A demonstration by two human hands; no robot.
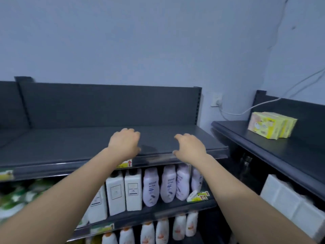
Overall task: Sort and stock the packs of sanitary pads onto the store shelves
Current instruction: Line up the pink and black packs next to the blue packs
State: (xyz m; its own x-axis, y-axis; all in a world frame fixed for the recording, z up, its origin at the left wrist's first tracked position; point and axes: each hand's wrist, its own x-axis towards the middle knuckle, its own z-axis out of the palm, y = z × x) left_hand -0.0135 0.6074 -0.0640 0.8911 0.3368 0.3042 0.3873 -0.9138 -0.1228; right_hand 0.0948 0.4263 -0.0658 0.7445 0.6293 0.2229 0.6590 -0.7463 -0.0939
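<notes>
Both my hands reach out over the front part of the dark top shelf. My left hand and my right hand hover side by side with fingers loosely curled, holding nothing. No pack lies between them. Two yellow packs of sanitary pads stand together on the top of the neighbouring shelf unit at the right, well away from both hands.
Below the top shelf stand white bottles and lilac bottles; a lower shelf holds white bottles with orange labels. Green packs blur at the left. White boxes sit under the right unit. A wall socket with cable is behind.
</notes>
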